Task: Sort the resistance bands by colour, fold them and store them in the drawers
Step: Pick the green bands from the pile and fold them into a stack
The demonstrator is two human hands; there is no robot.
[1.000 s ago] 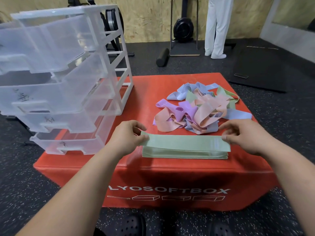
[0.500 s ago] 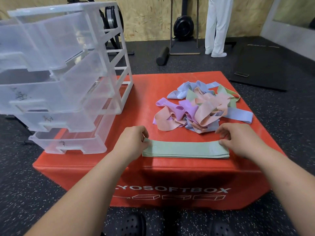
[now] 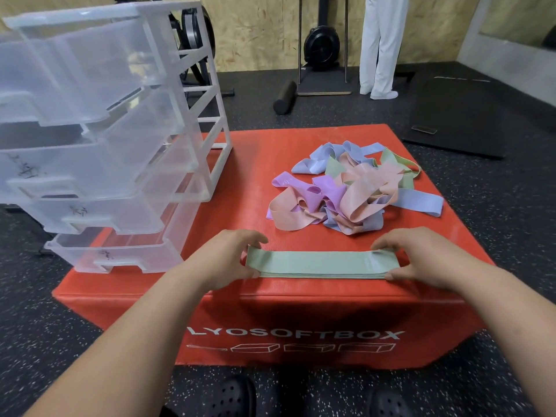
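Observation:
A flat stack of green resistance bands (image 3: 319, 264) lies along the front edge of the red soft box (image 3: 249, 152). My left hand (image 3: 222, 260) grips the stack's left end, fingers curled over it and thumb at the near side. My right hand (image 3: 421, 260) grips the right end the same way. Behind the stack sits a tangled pile of pink, purple, blue and green bands (image 3: 349, 191). A clear plastic drawer unit (image 3: 99, 139) stands on the box's left side with its drawers pulled out.
Black rubber gym floor surrounds the box. A foam roller (image 3: 284, 97), a weight stand (image 3: 322, 46) and a person in white trousers (image 3: 380, 46) are at the back. A dark mat (image 3: 463, 115) lies to the right. My black clogs show below the box.
The top green band, held slightly raised a second ago, now lies flat on the stack. Both hands have shifted to clasp the stack's ends, squaring it.

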